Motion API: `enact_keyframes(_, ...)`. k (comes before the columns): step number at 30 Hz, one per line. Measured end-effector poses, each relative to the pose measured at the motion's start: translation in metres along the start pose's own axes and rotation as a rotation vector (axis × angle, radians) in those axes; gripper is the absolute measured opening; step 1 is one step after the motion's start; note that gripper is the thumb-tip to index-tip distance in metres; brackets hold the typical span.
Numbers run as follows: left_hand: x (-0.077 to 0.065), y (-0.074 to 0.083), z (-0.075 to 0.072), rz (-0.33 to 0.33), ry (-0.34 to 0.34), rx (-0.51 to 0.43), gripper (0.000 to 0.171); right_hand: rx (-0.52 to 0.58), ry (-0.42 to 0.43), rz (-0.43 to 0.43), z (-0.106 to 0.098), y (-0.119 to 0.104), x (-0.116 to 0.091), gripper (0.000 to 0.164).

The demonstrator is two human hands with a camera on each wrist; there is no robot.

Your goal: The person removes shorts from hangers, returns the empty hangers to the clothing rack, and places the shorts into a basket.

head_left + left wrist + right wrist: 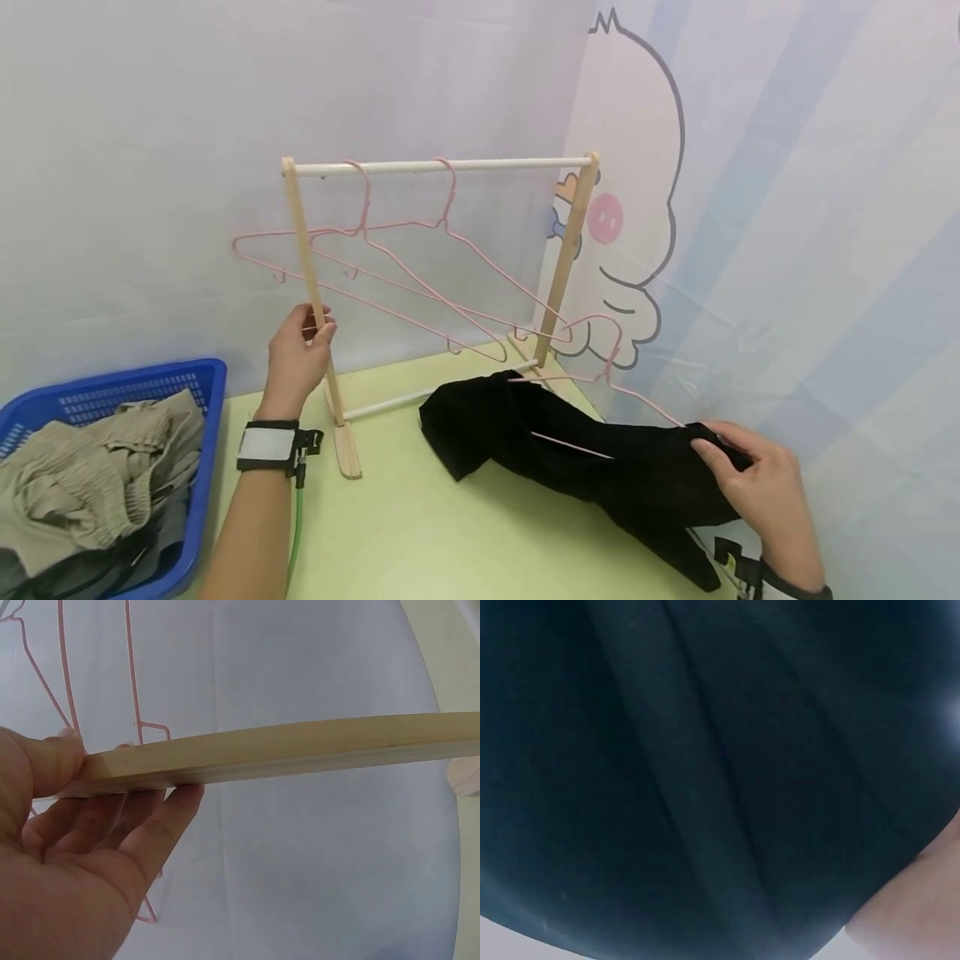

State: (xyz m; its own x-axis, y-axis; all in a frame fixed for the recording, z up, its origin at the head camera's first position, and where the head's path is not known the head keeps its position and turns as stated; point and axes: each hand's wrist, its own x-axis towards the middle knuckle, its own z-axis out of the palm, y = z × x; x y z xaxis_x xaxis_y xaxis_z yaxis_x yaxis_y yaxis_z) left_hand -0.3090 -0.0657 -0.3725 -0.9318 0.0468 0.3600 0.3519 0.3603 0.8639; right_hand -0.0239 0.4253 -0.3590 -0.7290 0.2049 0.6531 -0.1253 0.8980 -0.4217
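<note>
In the head view my left hand grips the left wooden post of a small clothes rack. Up close in the left wrist view, the thumb lies on one side of the post and the fingertips on the other. My right hand pinches a black garment at the shoulder of a pink hanger. This hanger sits inside the garment, its hook showing above the cloth. Dark cloth fills most of the right wrist view, hiding the fingertips there.
Two bare pink hangers hang from the rack's white top rail. At the left stands a blue basket holding crumpled beige clothing and darker clothes. The yellow-green tabletop meets pale curtains behind and at right.
</note>
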Motion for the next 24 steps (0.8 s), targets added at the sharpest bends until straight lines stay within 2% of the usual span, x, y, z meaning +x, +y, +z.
enact_keyframes(7, 0.0, -0.001, -0.001, 0.002, -0.011, -0.01, 0.037, 0.052, -0.024, -0.106, 0.005, -0.012, 0.008, 0.033)
enact_keyframes(11, -0.003, 0.0, -0.007, 0.01, -0.004, 0.009, 0.051, 0.082, -0.039, -0.142, 0.012, -0.021, 0.015, 0.034)
enact_keyframes(14, -0.009, 0.004, -0.016, -0.004, 0.002, 0.05, 0.064, 0.119, -0.057, -0.156, 0.017, -0.027, 0.019, 0.036)
enact_keyframes(19, -0.022, 0.02, -0.036, -0.035, -0.02, 0.128, 0.073, 0.161, -0.103, -0.184, 0.027, -0.035, 0.027, 0.038)
enact_keyframes(24, -0.041, 0.039, -0.059, -0.009, -0.058, 0.192, 0.075, 0.233, -0.113, -0.219, 0.041, -0.043, 0.036, 0.037)
